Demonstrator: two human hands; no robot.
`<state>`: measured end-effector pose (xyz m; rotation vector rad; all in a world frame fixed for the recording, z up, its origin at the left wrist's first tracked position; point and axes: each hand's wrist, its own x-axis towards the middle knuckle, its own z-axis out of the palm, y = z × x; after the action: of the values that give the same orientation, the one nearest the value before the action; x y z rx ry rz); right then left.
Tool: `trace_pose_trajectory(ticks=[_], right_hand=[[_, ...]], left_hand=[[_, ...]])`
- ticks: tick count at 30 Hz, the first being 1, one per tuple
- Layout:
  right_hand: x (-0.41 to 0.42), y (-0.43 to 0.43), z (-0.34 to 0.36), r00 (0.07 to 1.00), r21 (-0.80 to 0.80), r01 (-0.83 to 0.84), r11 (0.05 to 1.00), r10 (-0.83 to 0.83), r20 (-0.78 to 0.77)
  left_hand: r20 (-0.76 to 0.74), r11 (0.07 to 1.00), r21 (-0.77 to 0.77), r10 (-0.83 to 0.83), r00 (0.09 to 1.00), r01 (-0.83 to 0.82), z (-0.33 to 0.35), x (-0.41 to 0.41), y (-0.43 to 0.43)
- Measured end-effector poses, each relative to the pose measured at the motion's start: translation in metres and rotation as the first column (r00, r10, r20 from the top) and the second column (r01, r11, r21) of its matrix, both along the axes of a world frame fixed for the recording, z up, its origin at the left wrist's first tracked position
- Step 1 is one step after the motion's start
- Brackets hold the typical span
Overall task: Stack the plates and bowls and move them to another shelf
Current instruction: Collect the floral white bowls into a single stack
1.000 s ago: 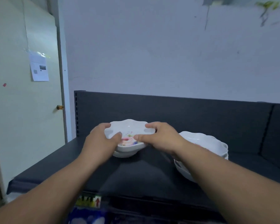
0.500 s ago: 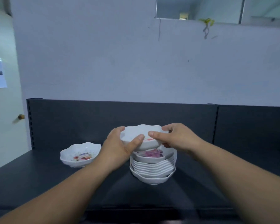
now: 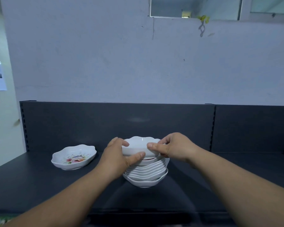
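We are gripping a bowl (image 3: 140, 147) with both hands' fingers (image 3: 152, 145), seating it on the stack (image 3: 146, 172); releasing gently is coming next.

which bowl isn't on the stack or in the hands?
The floral bowl, alone on the shelf, apart from the stack and the held bowl.

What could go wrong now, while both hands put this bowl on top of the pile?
1. The pile of bowls is already tall and its layers look slightly offset, so pressing the held bowl down off-centre might tip it.
2. The left hand and right hand grip only the bowl's rim; the left thumb lies low, near the pile, and may get pinched there.
3. The flowered bowl stands apart to the left; the left forearm may knock it when drawing back.
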<state>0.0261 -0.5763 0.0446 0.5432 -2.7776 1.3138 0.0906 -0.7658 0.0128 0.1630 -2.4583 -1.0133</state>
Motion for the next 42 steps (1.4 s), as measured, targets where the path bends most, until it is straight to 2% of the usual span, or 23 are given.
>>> trace_pose_trajectory(ticks=[9,12,17,21,31,37,42], right_hand=[[0.000,0.001,0.005,0.997,0.025,0.040,0.999,-0.039,-0.064],[0.001,-0.004,0.010,0.990,-0.014,0.080,0.997,-0.081,-0.118],[0.008,-0.021,0.024,0.970,-0.055,0.100,0.993,-0.110,-0.218],[0.013,-0.047,0.032,0.966,-0.071,0.051,0.996,-0.068,-0.250],[0.023,-0.154,0.033,0.968,-0.075,-0.087,0.993,0.067,-0.243],[0.018,-0.223,0.017,0.975,-0.013,-0.137,0.991,0.132,-0.179],[-0.001,-0.259,-0.009,0.988,0.059,-0.099,0.993,0.105,-0.112]], left_hand=[[-0.006,0.999,-0.033,-0.001,1.000,0.001,0.002,-0.002,0.000],[-0.015,0.997,-0.067,-0.025,1.000,0.024,0.001,-0.001,-0.003],[-0.080,0.996,-0.084,-0.048,0.996,0.041,0.002,0.005,-0.013],[-0.159,0.997,-0.069,0.006,0.987,-0.017,0.004,0.011,-0.035],[-0.155,0.979,0.049,0.203,0.967,-0.198,-0.009,0.023,-0.145],[-0.071,0.952,0.036,0.305,0.950,-0.303,-0.029,0.019,-0.215],[0.008,0.944,0.023,0.328,0.945,-0.328,-0.041,0.008,-0.249]])
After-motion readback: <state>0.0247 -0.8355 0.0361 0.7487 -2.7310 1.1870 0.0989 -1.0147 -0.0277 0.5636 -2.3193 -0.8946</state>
